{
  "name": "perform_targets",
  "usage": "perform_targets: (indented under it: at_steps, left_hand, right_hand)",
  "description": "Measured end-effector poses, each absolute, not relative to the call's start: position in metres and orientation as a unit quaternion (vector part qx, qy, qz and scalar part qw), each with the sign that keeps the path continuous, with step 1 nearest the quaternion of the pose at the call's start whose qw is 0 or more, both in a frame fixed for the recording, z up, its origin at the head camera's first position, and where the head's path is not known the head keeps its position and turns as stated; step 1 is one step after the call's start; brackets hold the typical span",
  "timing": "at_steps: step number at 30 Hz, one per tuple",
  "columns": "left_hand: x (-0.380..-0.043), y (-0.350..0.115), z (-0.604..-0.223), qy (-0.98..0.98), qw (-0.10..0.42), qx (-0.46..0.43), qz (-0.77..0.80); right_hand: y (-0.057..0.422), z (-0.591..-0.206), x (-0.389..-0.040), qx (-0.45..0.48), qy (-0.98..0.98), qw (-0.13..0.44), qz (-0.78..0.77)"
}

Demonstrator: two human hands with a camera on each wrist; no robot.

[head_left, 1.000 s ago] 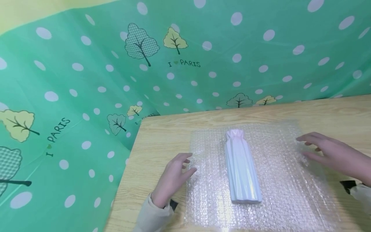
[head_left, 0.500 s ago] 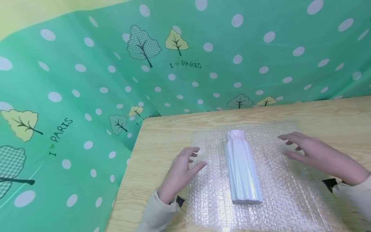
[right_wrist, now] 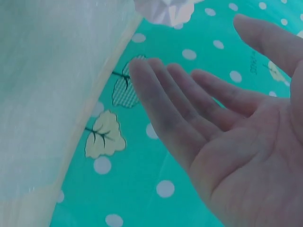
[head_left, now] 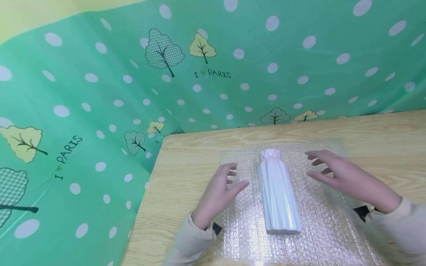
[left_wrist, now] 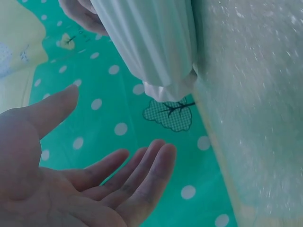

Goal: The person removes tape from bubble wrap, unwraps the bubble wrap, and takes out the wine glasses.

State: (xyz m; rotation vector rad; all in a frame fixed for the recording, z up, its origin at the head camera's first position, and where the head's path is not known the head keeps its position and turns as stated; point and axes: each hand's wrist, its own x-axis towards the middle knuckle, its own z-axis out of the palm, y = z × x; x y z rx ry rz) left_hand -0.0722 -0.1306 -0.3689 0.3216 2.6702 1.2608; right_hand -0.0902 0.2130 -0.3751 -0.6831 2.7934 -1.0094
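A pleated vase (head_left: 279, 195), white to pale blue with a pinkish gathered neck, lies on its side on a sheet of bubble wrap (head_left: 326, 221). Its neck points toward the back of the table. To its left hovers my left hand (head_left: 217, 194), fingers apart and holding nothing. On the other side my right hand (head_left: 339, 173) is held over the wrap, also with nothing in it. Both hands are apart from the vase. The left wrist view shows the vase (left_wrist: 151, 42) beyond the spread thumb and fingers; the right wrist view catches only its neck (right_wrist: 165, 9).
The bubble wrap lies flat on a wooden table (head_left: 179, 162). Behind and to the left hangs a green cloth (head_left: 233, 66) with white dots and printed trees. The table's left edge runs beside this cloth.
Both hands have moved inward toward the vase, the left one rightward and the right one leftward. The vase and bubble wrap have stayed in place.
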Motion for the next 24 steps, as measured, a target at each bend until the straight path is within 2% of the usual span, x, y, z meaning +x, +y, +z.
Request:
perform_targets:
  at_steps: [24]
  left_hand:
    - [-0.077,-0.100,-0.380,0.875,0.124,0.093,0.458]
  right_hand:
    - [0.178,-0.386,-0.087,-0.201,0.874,0.081,-0.435]
